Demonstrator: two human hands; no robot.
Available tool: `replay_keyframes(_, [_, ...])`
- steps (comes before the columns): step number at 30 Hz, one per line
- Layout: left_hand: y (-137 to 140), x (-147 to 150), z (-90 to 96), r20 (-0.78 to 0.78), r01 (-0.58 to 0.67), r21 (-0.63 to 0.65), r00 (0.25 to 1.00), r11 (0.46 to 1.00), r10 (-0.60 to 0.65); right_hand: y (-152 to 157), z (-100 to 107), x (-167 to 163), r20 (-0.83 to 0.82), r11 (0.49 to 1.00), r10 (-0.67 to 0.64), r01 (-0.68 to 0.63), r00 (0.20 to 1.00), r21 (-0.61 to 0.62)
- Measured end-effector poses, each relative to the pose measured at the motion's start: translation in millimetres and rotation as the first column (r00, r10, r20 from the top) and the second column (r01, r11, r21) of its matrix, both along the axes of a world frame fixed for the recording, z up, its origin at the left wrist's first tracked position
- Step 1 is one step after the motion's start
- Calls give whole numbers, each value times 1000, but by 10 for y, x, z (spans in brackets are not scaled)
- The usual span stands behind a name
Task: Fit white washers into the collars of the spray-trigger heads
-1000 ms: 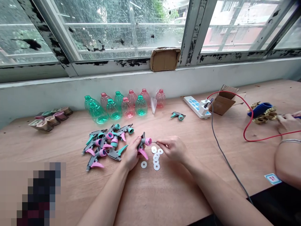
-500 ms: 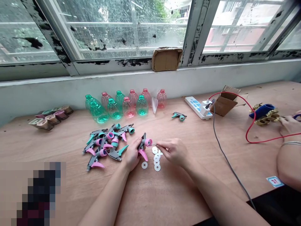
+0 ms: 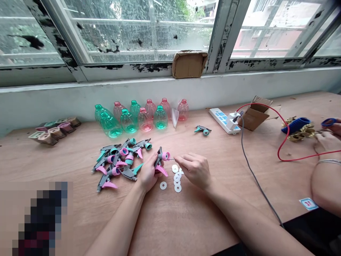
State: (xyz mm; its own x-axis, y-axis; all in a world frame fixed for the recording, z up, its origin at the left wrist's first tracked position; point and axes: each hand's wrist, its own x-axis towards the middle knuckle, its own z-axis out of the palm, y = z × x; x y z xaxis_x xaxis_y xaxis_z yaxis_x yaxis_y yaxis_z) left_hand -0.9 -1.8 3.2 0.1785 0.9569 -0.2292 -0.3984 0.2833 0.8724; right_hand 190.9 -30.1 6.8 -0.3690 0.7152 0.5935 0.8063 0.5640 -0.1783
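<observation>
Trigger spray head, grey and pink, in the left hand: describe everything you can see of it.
The grey-and-pink, plastic-looking trigger spray head has a grey body, a round pink collar and a long, tapering pink trigger. The left hand grips its body above the wooden table. Its collar opens toward the right hand; the trigger slants down. A thin, metallic-looking rod in that hand points at the collar; whether it touches is unclear.

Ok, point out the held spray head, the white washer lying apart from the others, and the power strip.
Held spray head [image 3: 160,156]: head view, on its grey body.
White washer [image 3: 161,185]: head view, on the ring, left of the hole.
Power strip [image 3: 220,116]: head view, on its socket face.
</observation>
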Motion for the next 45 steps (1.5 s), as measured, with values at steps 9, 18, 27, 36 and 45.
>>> replay_keyframes(9, [-29,8,41,-29,27,-1,999,1000,-27,64,-1,96,-88,993,102,-106,991,-44])
replay_keyframes(18, [-20,13,38,-78,41,19,996,999,-39,88,80,88,-415,913,72,-227,907,-338])
replay_keyframes(27, [-29,-19,-7,-209,149,66,969,987,-133,141,134,189,-571,547,-8,-474,821,-690])
replay_keyframes(36, [-15,-49,-3,-217,211,64,957,975,-193,126,146,211,-657,457,-1,-584,754,-671])
replay_keyframes(45, [21,-56,-87,-118,150,17,982,989,-147,101,145,144,-653,565,-9,-535,757,-628])
